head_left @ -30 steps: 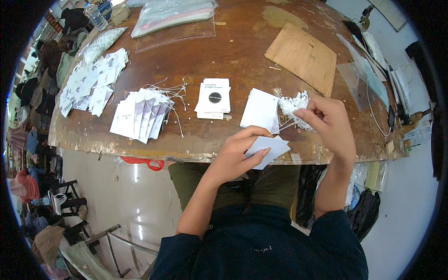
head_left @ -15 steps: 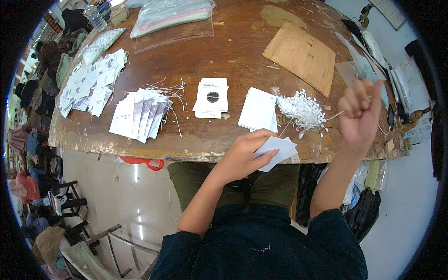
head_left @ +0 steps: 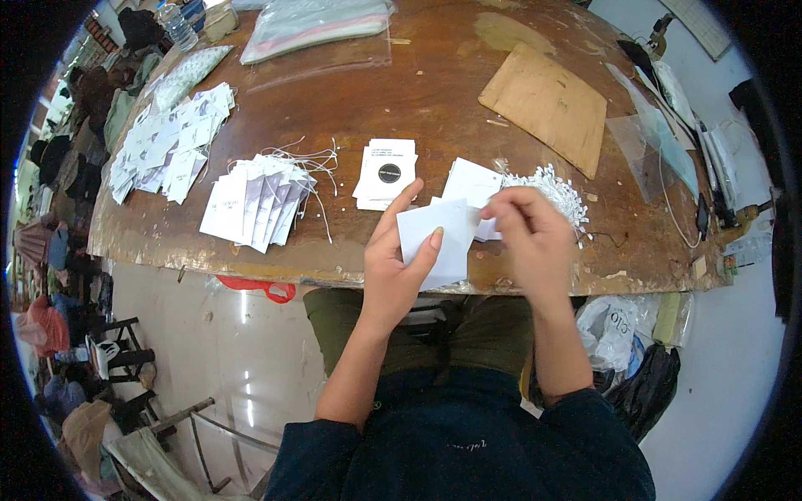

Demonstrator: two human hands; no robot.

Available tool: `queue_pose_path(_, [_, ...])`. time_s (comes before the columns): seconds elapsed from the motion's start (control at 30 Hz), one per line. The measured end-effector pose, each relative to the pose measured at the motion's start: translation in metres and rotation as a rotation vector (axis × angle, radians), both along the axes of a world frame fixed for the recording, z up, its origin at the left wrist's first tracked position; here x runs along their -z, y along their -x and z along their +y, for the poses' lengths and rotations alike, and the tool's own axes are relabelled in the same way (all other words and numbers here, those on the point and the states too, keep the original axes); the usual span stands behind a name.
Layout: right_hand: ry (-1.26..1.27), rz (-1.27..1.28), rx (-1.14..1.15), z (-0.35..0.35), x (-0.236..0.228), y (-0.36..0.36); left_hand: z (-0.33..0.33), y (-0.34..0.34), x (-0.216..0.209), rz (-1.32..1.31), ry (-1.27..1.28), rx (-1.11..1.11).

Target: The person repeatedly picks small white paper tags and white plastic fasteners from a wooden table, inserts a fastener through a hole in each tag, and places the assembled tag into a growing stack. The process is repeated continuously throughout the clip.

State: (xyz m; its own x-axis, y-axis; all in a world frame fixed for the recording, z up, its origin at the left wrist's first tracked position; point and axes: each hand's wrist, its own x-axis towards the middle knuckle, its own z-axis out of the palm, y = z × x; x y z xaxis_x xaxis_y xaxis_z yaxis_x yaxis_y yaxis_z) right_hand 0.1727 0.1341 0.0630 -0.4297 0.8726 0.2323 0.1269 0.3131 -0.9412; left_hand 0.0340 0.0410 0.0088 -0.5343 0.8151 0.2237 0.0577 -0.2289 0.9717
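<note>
My left hand [head_left: 391, 263] grips a white card [head_left: 434, 246] between thumb and fingers, above the near edge of the table. At the card's upper right corner, my right hand [head_left: 535, 238] pinches with thumb and forefinger. What lies in that pinch is too small and blurred to make out. Just behind the card is a stack of blank white cards [head_left: 470, 179], partly covered by my hands. A heap of white tag strings [head_left: 555, 190] lies beyond my right hand, which hides part of it. Left of the blank stack sits a stack of printed cards [head_left: 389, 156] with a black circle.
Fanned tags with strings [head_left: 259, 204] lie to the left, and a larger pile of tags [head_left: 171, 142] behind them. Clear plastic bags [head_left: 322, 29] are at the far side. A wooden board [head_left: 547, 108] lies at the right, near plastic sheets [head_left: 660, 150].
My right hand has come down and left from beside the string heap to the card's corner. My left hand has shifted slightly left and up, turning the card more upright.
</note>
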Motion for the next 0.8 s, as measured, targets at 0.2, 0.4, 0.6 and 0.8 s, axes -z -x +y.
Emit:
queue_pose_path(0.2, [-0.399, -0.045, -0.052, -0.014, 0.011, 0.026, -0.010, 0.000, -0.008, -0.030, -0.026, -0.070])
queue_pose_path(0.4, [-0.481, -0.056, -0.046, -0.017, 0.014, 0.033, -0.013, 0.004, -0.007, 0.117, -0.069, -0.104])
queue_pose_path(0.6, [-0.500, -0.049, -0.030, -0.019, 0.017, 0.037, -0.016, 0.005, -0.004, 0.446, -0.104, -0.192])
queue_pose_path(0.8, [0.276, 0.124, -0.153, -0.018, 0.008, 0.036, -0.014, 0.015, 0.002, 1.097, -0.201, -0.448])
